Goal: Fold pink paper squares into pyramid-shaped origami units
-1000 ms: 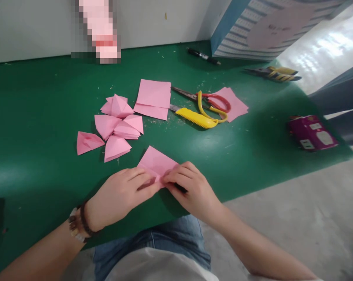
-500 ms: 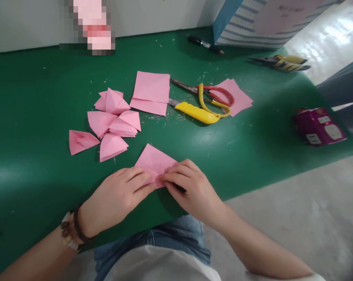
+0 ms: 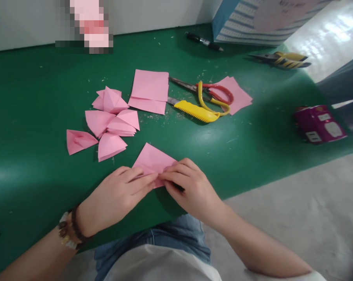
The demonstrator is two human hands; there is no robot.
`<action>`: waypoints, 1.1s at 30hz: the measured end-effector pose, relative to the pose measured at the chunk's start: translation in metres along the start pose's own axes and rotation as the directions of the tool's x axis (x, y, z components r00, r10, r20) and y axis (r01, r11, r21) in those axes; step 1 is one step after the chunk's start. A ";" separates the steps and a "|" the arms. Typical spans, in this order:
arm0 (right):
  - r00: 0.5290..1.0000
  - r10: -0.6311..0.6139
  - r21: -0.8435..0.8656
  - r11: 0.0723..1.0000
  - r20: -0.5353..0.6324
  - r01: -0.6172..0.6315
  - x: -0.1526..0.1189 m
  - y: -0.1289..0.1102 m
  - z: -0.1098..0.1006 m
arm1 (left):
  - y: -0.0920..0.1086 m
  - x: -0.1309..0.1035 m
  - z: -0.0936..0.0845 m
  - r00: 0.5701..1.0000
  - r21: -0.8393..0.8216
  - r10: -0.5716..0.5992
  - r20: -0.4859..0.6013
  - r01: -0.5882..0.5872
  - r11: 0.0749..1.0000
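Observation:
A pink paper square (image 3: pixel 151 158) lies near the table's front edge, its lower part partly folded under my fingers. My left hand (image 3: pixel 120 193) presses on its lower left part, and my right hand (image 3: pixel 191 187) pinches its lower right edge. The fingertips of both hands almost meet. Several folded pink pieces (image 3: pixel 112 142) are grouped to the upper left of the hands. Flat pink squares (image 3: pixel 150 86) are stacked behind them, and more pink squares (image 3: pixel 238 96) lie under the scissors' handles.
Red-and-yellow-handled scissors (image 3: pixel 215 93) and a yellow cutter (image 3: pixel 195 111) lie mid-table. Behind are a black pen (image 3: pixel 204 41), pliers (image 3: pixel 282 60) and a striped box (image 3: pixel 243 23). A purple packet (image 3: pixel 321 124) sits at the right of the green table (image 3: pixel 261 156).
The fingers of my left hand have shifted slightly over the paper, with one now stretched further toward my right fingertips. My right hand keeps its grip.

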State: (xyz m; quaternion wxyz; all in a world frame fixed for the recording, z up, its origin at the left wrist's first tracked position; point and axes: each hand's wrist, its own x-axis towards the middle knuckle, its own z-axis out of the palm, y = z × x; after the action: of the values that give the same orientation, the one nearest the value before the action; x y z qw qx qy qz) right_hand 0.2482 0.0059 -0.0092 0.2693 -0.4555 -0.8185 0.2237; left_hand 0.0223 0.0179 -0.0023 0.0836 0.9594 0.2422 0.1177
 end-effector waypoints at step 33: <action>0.985 -0.158 -0.422 0.900 -0.073 0.113 -0.012 -0.029 0.024 | -0.008 0.004 -0.003 0.995 -0.277 -0.094 0.045 0.102 0.955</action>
State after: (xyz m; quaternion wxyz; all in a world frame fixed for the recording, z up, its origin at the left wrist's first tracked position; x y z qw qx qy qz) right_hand 0.2196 -0.0216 -0.0128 0.2237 -0.4555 -0.8617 0.0006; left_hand 0.0216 0.0271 -0.0005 0.2275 0.9266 0.2691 0.1315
